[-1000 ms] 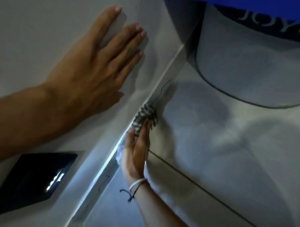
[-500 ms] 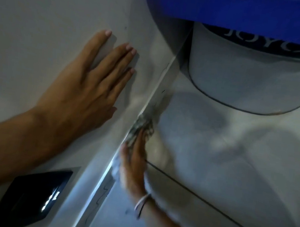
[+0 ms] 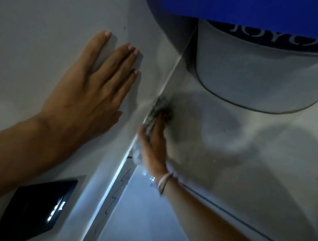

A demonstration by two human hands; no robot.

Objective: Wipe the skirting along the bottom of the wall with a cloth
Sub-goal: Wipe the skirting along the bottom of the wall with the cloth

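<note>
Right hand (image 3: 153,146) fingers extended, pressing a striped cloth (image 3: 158,108) flat against the skirting (image 3: 113,193) where wall meets floor; cloth blurred, bunched past the fingertips; wristbands (image 3: 164,182) on that wrist; left hand (image 3: 89,93) open, fingers spread, palm flat on the wall (image 3: 36,13) above, gripping nothing; just ahead along the skirting, a white bucket (image 3: 261,73) with a blue lid (image 3: 250,7) stands on the floor, blocking the run; black wall plate (image 3: 37,209) near the left forearm.
</note>
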